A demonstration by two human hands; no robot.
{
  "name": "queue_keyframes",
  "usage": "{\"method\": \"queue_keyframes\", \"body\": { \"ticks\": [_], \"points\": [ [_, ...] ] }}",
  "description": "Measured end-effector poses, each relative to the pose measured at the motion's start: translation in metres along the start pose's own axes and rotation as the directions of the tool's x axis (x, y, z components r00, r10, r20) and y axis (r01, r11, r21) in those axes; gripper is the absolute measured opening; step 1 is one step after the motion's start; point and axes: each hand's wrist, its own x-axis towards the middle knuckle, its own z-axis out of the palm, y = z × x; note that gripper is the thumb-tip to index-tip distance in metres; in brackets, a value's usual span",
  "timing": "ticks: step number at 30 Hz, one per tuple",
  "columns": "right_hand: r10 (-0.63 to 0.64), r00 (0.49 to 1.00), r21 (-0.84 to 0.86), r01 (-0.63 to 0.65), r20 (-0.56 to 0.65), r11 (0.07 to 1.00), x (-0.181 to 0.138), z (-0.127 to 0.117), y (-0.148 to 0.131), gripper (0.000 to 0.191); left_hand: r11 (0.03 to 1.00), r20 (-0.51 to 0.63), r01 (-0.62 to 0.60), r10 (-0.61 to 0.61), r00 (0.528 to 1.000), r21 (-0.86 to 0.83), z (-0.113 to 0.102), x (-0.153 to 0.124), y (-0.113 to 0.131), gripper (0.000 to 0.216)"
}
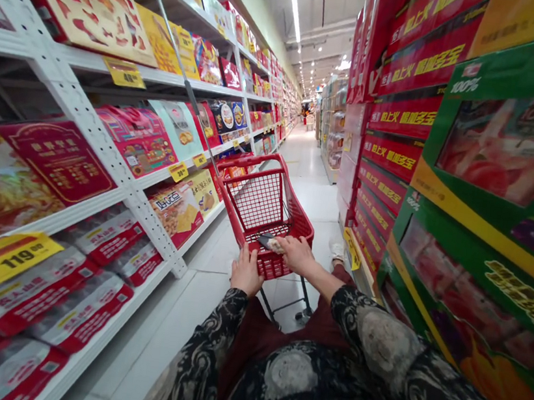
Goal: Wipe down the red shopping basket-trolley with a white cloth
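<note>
In front of me stands a red shopping cart [296, 220] with mesh sides. My left hand [246, 272] rests on the near end of the cart, its fingers bent over the handle bar. My right hand [296, 255] is above the same end, its fingers closed on a dark, flat phone [267, 242] that points left over the basket. A pale, patterned part shows between the phone and the fingertips. The bar itself is mostly hidden beneath both hands.
White shelves [123, 189] with boxed goods and a yellow price tag [8, 256] line the left. Stacked red cartons [391, 154] and green boxes [500, 145] rise close on the right. A tiled aisle [306, 143] runs ahead.
</note>
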Motion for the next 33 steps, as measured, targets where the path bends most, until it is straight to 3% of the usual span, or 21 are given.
{"method": "queue_keyframes", "body": {
  "ticks": [4, 12, 19, 21, 24, 26, 30, 33],
  "points": [
    [0.008, 0.999, -0.023, -0.007, 0.052, 1.0, 0.002, -0.008, 0.007, 0.037, 0.999, 0.021, 0.037, -0.038, 0.999, 0.008, 0.0, 0.006, 0.002, 0.075],
    [0.015, 0.998, -0.058, -0.012, 0.055, 0.998, -0.022, -0.011, -0.016, 0.034, 0.998, -0.024, 0.05, -0.049, 0.999, 0.035, -0.005, 0.001, -0.004, 0.065],
    [-0.004, 1.0, -0.062, 0.005, 0.018, 0.998, -0.019, -0.002, -0.024, 0.037, 0.996, 0.002, 0.081, -0.081, 0.997, 0.039, -0.013, 0.004, -0.008, 0.066],
    [0.011, 1.0, -0.034, -0.012, -0.025, 0.999, -0.016, 0.003, -0.026, 0.039, 1.0, -0.063, 0.026, -0.027, 0.998, -0.015, -0.011, 0.007, 0.003, 0.069],
    [0.025, 0.998, 0.012, -0.025, -0.065, 1.0, -0.016, 0.012, -0.026, 0.042, 0.962, -0.161, -0.224, 0.199, 0.967, -0.158, -0.007, 0.009, 0.025, 0.067],
    [-0.023, 0.997, 0.063, 0.027, -0.073, 0.998, -0.019, 0.017, -0.022, 0.051, 0.906, -0.197, -0.326, 0.28, 0.94, -0.271, -0.003, 0.01, 0.034, 0.067],
    [-0.19, 0.964, 0.279, 0.237, -0.186, 0.931, -0.025, 0.022, 0.0, 0.074, 0.841, -0.283, -0.322, 0.212, 0.935, -0.434, 0.004, 0.01, 0.035, 0.067],
    [-0.08, 0.94, 0.279, 0.179, -0.332, 0.943, -0.029, 0.02, 0.022, 0.062, 0.846, -0.362, -0.335, 0.184, 0.914, -0.415, 0.007, 0.01, 0.033, 0.044]
  ]
}}
